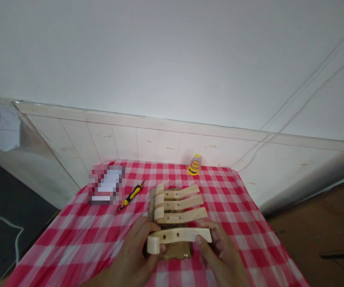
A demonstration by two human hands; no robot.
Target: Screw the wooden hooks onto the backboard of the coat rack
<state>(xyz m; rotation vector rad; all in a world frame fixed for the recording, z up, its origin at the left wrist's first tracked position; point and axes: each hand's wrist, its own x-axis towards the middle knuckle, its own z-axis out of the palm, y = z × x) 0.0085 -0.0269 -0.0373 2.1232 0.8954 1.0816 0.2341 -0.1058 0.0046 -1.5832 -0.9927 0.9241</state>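
Note:
A pale wooden hook [186,235] with a curled left end and two holes is held level between my hands. My left hand [137,245] is closed around the curled end, fingers behind and thumb below. At the straight end, my right hand [219,249] pinches the wood between thumb and fingers. Just beneath lies a brownish board [176,251], partly hidden by the held piece. Three similar wooden hooks [185,204] lie in a row across the board's far part, curls to the left. Dark screw heads show in several of their holes.
A black and yellow screwdriver [133,195] lies left of the board, beside a blurred phone-like object [107,185]. Farther back stands a yellow-based clear container [195,165]. A red-and-white checked cloth [70,239] covers the table, which meets a panelled wall [148,143].

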